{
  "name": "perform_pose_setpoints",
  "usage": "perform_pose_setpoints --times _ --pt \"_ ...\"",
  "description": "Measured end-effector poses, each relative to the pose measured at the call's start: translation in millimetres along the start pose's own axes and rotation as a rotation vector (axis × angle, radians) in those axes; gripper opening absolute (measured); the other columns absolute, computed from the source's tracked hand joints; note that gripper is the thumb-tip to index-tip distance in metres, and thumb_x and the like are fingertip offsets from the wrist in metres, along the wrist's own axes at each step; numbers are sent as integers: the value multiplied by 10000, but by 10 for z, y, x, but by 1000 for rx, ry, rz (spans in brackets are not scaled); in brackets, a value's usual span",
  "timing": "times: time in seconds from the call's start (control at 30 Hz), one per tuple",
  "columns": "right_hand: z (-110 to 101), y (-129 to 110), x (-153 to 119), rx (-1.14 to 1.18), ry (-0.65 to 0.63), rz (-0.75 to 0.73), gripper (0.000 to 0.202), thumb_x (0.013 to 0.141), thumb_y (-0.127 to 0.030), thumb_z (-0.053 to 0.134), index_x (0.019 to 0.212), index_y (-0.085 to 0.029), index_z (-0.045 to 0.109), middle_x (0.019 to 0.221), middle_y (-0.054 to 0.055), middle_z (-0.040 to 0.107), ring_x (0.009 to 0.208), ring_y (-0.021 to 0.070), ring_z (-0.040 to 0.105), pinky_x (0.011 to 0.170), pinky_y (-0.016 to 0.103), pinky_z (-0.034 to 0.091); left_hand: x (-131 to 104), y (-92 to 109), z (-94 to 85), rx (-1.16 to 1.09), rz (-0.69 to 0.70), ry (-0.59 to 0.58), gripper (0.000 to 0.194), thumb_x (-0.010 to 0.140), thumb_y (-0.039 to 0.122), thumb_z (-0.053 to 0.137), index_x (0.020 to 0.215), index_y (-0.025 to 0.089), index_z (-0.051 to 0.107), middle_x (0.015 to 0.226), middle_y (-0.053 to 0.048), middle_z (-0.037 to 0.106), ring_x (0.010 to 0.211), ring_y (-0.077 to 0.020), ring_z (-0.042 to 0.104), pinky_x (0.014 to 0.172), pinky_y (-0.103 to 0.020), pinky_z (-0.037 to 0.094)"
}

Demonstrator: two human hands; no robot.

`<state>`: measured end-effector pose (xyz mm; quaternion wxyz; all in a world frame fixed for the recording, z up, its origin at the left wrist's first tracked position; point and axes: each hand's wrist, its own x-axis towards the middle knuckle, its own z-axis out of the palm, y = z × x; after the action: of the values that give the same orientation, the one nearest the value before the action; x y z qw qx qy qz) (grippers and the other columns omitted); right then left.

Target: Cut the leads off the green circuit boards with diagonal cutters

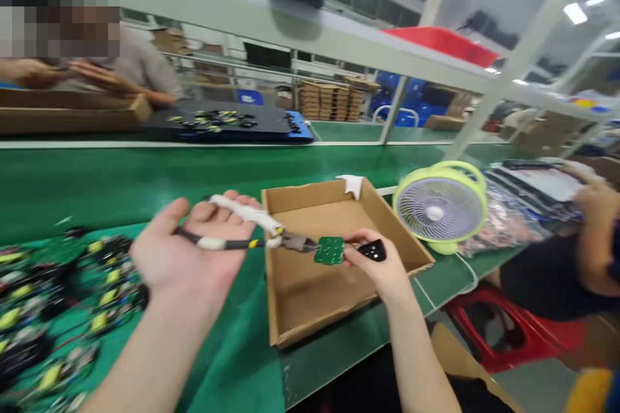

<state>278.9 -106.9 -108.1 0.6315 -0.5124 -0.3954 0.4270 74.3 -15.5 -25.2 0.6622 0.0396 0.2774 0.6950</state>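
My left hand (196,251) is turned palm up, the fingers loosely curled, and carries a pair of pliers (293,241). One of the handles is wrapped in white, the other is dark with white and yellow bands. The jaws reach the left edge of a small green circuit board (329,250); whether they grip it cannot be made out. My right hand (380,264) pinches the board's right side. A black part (372,250) with small pale marks is also in its fingers. Both hands are over or beside an open cardboard box (317,329).
Wired assemblies (109,287) with yellow parts lie on the green cloth at left. A yellow-green fan (438,206) stands right of the box, near bagged parts (504,219). Across the bench, a co-worker's hands (97,77) are beside a box. Another person's arm (593,226) is at right.
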Motion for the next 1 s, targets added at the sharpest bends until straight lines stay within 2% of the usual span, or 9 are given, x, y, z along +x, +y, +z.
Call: perform_pose_setpoints --times 0.03,0.07,0.13,0.27,0.4,0.53,0.63,1.0 --pt "-3 22 30 9 -15 6 277 706 -328 895 898 -177 763 822 19 746 638 139 708 674 262 593 8 -31 24 -28 -1 47 117 897 278 445 859 185 386 821 -77 564 720 -179 600 661 -353 577" --pt "-5 44 54 16 -29 17 283 698 -326 905 891 -176 764 824 22 746 638 140 705 655 255 596 22 -65 46 -39 -27 23 100 909 263 434 864 184 393 843 -90 585 758 -190 625 701 -366 586" --pt "-12 69 76 22 -36 40 299 682 -335 920 879 -175 763 801 25 741 635 142 698 628 248 604 65 -128 67 -41 -50 52 123 935 282 404 872 178 425 849 -106 607 775 -206 650 719 -368 589" --pt "-50 33 56 54 -1 75 302 657 -351 934 843 -194 756 720 2 705 591 121 663 584 219 607 156 -221 11 -24 -82 53 143 939 303 410 860 189 441 832 -113 628 765 -221 672 747 -384 592" --pt "-97 -17 0 80 -74 128 245 710 -324 907 870 -206 764 729 1 698 580 101 652 565 182 597 201 -274 -38 14 -112 66 134 914 301 432 826 204 406 800 -108 627 724 -225 678 730 -391 598" --pt "-124 -48 -115 115 -124 175 182 773 -286 872 911 -227 769 770 -5 693 621 82 656 575 131 583 162 -258 -22 52 -113 67 125 898 296 446 835 200 396 814 -121 627 740 -236 679 706 -398 605" --pt "-129 -79 -214 129 -142 215 170 788 -287 861 919 -231 768 778 -1 688 622 86 655 549 122 573 109 -229 -12 66 -84 66 124 895 266 455 831 198 373 789 -87 596 729 -217 670 701 -394 602" --pt "-155 -132 -454 149 -70 279 204 776 -324 866 921 -220 768 759 5 671 599 104 660 551 151 607 -58 -251 -36 128 -148 -1 149 892 259 440 816 199 327 810 -84 548 692 -215 640 609 -386 574"
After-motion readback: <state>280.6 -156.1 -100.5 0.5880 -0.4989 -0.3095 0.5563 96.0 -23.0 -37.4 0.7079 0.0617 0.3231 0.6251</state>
